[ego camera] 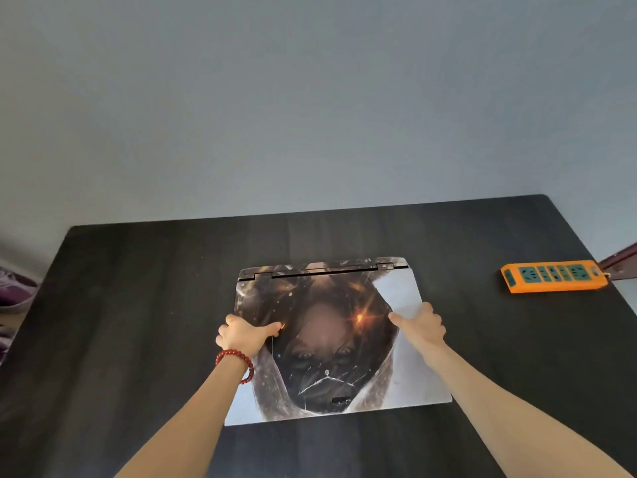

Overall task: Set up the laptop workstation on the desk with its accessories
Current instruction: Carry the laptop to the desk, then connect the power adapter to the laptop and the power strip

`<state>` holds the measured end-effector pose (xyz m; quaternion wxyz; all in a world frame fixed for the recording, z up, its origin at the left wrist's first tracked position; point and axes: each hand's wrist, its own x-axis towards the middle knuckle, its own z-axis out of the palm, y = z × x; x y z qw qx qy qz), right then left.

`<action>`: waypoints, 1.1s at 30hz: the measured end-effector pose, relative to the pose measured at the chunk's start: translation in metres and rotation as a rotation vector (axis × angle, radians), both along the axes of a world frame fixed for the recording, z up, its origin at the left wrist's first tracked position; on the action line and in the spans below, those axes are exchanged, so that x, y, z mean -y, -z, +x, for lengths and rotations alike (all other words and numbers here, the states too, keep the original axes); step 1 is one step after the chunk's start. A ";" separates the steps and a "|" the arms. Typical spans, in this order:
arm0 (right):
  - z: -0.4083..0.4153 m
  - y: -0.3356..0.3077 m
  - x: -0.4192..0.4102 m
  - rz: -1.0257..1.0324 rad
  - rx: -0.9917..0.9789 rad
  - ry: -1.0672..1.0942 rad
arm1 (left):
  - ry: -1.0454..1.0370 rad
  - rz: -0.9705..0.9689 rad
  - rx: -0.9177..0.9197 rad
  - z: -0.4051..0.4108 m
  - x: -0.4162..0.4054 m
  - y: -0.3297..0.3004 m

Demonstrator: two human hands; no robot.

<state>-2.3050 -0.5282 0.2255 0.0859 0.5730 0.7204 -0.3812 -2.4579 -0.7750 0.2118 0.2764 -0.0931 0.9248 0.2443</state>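
Note:
A closed laptop (331, 367) with a printed picture skin on its lid lies flat in the middle of the dark desk (120, 322), hinge side away from me. My left hand (243, 334), with a red bead bracelet on the wrist, grips the laptop's left edge, thumb on the lid. On the opposite side, my right hand (422, 322) holds the right edge, its thumb also resting on the lid.
An orange power strip (553, 276) with green sockets lies near the desk's far right edge. A grey wall stands behind the desk. Purple shoes (13, 293) sit on the floor beyond the left edge.

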 end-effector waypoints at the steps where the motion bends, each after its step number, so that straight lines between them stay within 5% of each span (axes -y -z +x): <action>1: -0.001 0.001 0.001 0.003 0.004 -0.003 | 0.002 0.003 -0.008 -0.001 0.000 0.001; 11: 0.011 -0.026 0.011 0.131 0.111 -0.264 | 0.149 -0.055 -0.052 0.009 0.018 -0.026; 18: 0.024 -0.072 0.068 0.160 -0.248 -0.547 | 0.208 0.097 -0.329 0.068 0.059 -0.089; 26: 0.097 -0.119 0.215 -0.012 -0.473 -0.995 | -0.020 0.110 -0.536 0.235 0.172 -0.120; 33: 0.159 -0.113 0.368 -0.187 -0.408 -1.357 | -0.386 -0.004 -0.532 0.372 0.320 -0.116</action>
